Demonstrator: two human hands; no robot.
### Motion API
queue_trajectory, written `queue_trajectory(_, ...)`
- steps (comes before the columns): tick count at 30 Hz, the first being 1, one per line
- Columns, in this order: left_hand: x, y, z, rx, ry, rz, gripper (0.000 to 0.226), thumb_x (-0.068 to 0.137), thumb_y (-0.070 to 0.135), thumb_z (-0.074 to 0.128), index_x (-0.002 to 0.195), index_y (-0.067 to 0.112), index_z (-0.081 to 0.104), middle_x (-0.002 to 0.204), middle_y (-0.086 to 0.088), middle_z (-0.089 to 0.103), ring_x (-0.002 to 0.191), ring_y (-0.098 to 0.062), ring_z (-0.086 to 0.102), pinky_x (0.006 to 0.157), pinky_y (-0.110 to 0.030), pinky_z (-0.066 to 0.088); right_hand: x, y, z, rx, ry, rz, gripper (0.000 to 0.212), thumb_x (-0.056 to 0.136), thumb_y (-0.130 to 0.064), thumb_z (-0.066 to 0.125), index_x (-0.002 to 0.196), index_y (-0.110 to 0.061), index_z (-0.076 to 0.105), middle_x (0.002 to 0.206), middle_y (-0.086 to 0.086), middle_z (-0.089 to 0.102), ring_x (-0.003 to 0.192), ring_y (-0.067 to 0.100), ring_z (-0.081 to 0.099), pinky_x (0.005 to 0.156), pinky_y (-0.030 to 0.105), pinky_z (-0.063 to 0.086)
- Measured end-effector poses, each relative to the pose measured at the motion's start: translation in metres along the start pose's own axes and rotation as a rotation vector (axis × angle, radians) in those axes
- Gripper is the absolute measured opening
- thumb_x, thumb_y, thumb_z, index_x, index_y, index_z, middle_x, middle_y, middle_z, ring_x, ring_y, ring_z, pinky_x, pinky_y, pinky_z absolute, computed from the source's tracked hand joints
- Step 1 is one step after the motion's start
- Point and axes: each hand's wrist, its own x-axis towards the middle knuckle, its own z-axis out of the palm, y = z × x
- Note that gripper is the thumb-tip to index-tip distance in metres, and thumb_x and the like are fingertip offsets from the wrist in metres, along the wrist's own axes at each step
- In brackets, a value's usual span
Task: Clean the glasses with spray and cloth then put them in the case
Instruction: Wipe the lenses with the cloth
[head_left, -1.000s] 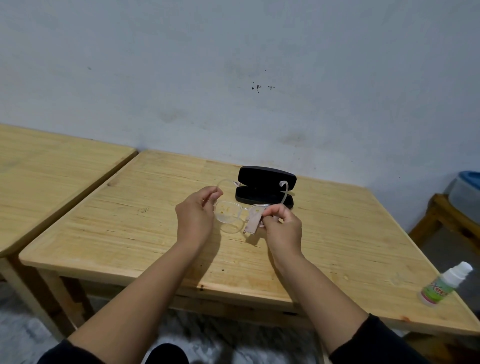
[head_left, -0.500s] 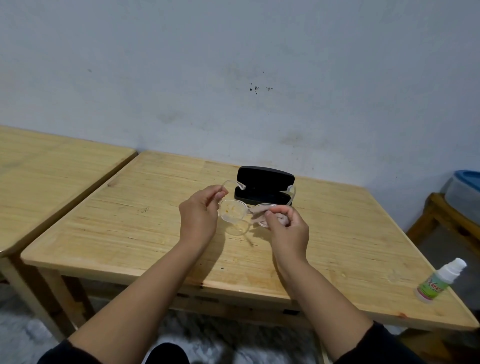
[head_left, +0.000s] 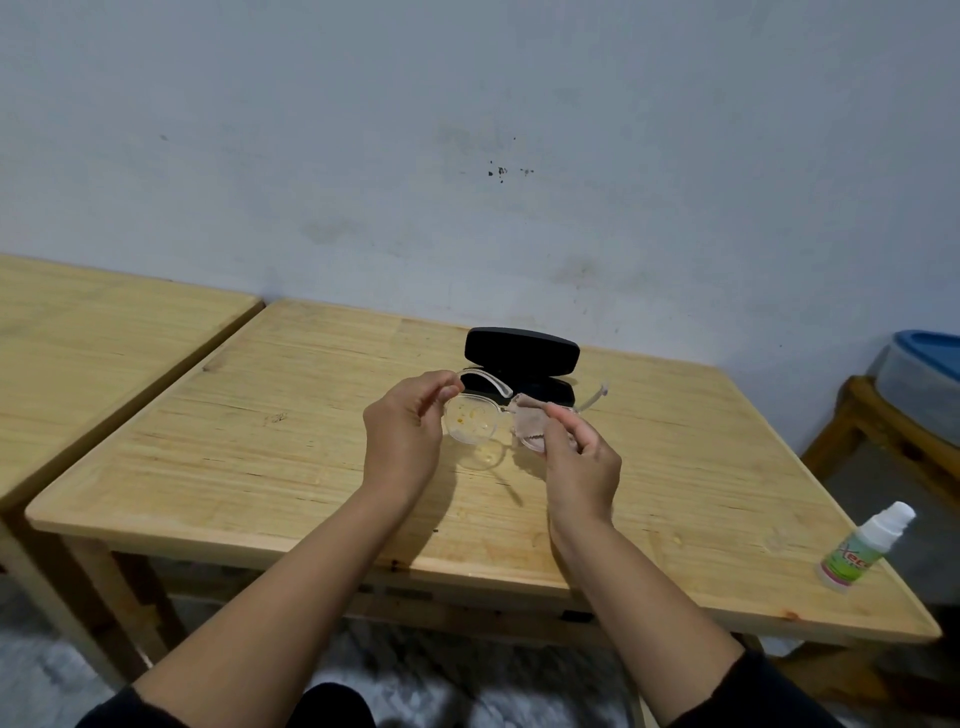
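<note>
- Clear-framed glasses (head_left: 475, 423) are held above the middle of a pale wooden table (head_left: 311, 415), both temple arms unfolded and pointing away from the person toward the far edge.
- A person's left hand (head_left: 405, 441) pinches the frame at its left end, thumb and fingertips curled on the hinge corner.
- Opposite it, the right hand (head_left: 582, 462) pinches a small pinkish cloth (head_left: 530, 418) folded over the right lens, so that lens is mostly hidden.
- Specks and smears show on the uncovered left lens.
- Directly behind the glasses, near the table's far edge, a black hard case (head_left: 521, 358) stands open with its lid raised; one temple arm crosses in front of it.
- At the table's near right corner, well apart from both hands, a small white spray bottle (head_left: 865, 551) with a green label stands untouched.
- A second wooden table (head_left: 78, 338) sits just beside the first on its left side, with a narrow gap between the two.
- Beyond the right edge, a clear bin with a blue lid (head_left: 924, 374) rests on a low wooden stand.
- Dark sleeves cover both forearms near the elbows.
</note>
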Motion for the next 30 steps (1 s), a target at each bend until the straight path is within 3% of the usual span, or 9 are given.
queue_trajectory(4,-0.003,0.001,0.004,0.026,0.0,0.052,0.017,0.085,0.003,0.06,0.09,0.014,0.072,0.088,0.002,0.07,0.078,0.005,0.059,0.078,-0.013,0.05,0.001,0.001,-0.003,0.004,-0.061,-0.026,0.02,0.084,-0.024,0.067,0.071,-0.04,0.069,0.084,-0.014,0.071,0.083,0.009,0.066,0.068,0.02,0.05)
queue_trajectory(7,-0.005,0.004,0.005,0.042,0.005,0.055,0.016,0.085,0.003,0.061,0.091,0.013,0.072,0.087,0.003,0.069,0.075,0.003,0.058,0.074,-0.005,0.045,0.004,0.005,-0.003,-0.056,-0.094,0.0,0.007,0.083,-0.025,0.069,0.081,-0.03,0.074,0.088,-0.006,0.074,0.088,0.014,0.068,0.075,0.027,0.055)
queue_trajectory(10,-0.005,0.006,0.004,0.054,0.005,0.05,0.014,0.085,0.005,0.061,0.091,0.012,0.072,0.086,0.003,0.069,0.071,0.005,0.058,0.072,-0.002,0.043,0.009,0.007,-0.007,-0.117,-0.17,0.063,0.008,0.078,-0.028,0.072,0.082,-0.025,0.078,0.084,-0.005,0.076,0.089,0.016,0.069,0.081,0.033,0.056)
queue_trajectory(14,-0.003,0.008,0.001,0.077,-0.005,0.028,0.014,0.087,0.007,0.06,0.09,0.013,0.072,0.077,0.007,0.065,0.067,0.011,0.057,0.065,0.0,0.039,0.014,-0.001,-0.018,-0.09,-0.321,0.094,0.006,0.077,-0.019,0.073,0.078,-0.016,0.078,0.079,0.0,0.075,0.076,0.013,0.066,0.068,0.023,0.054)
queue_trajectory(18,0.003,0.01,-0.002,0.075,0.013,-0.038,0.018,0.089,0.006,0.058,0.085,0.018,0.071,0.076,0.008,0.068,0.069,-0.001,0.063,0.064,-0.005,0.046,0.013,-0.005,-0.025,-0.123,-0.464,0.09,0.005,0.073,-0.009,0.074,0.076,-0.006,0.077,0.088,0.007,0.075,0.088,0.03,0.069,0.074,0.046,0.06)
queue_trajectory(21,0.005,0.012,-0.004,0.065,0.014,-0.08,0.02,0.089,0.005,0.056,0.083,0.018,0.069,0.075,0.008,0.068,0.072,-0.002,0.066,0.066,-0.005,0.046,0.011,-0.009,-0.029,-0.153,-0.514,0.082,0.005,0.072,-0.001,0.071,0.074,-0.002,0.076,0.085,0.009,0.075,0.08,0.027,0.07,0.066,0.049,0.06)
queue_trajectory(23,0.005,0.013,-0.003,0.04,0.024,-0.103,0.019,0.09,0.006,0.056,0.081,0.017,0.068,0.075,0.008,0.067,0.072,-0.004,0.067,0.063,-0.003,0.044,0.011,-0.012,-0.03,-0.112,-0.511,0.085,0.005,0.073,0.0,0.069,0.072,0.002,0.074,0.083,0.013,0.073,0.07,0.032,0.07,0.062,0.054,0.058)
queue_trajectory(26,0.003,0.014,-0.002,0.024,0.03,-0.107,0.018,0.09,0.007,0.055,0.083,0.016,0.068,0.076,0.008,0.067,0.074,-0.006,0.068,0.064,-0.002,0.044,0.011,-0.007,-0.029,-0.095,-0.42,0.067,0.004,0.072,-0.007,0.072,0.07,-0.005,0.076,0.083,0.01,0.074,0.082,0.04,0.069,0.066,0.058,0.058)
queue_trajectory(30,-0.001,0.016,-0.002,0.033,0.04,-0.081,0.024,0.089,0.004,0.055,0.08,0.021,0.068,0.073,0.009,0.066,0.074,-0.01,0.068,0.074,-0.025,0.055,0.006,0.004,-0.027,-0.12,-0.207,0.074,0.012,0.067,-0.033,0.075,0.075,-0.023,0.076,0.08,-0.006,0.076,0.088,0.019,0.07,0.084,0.046,0.055)
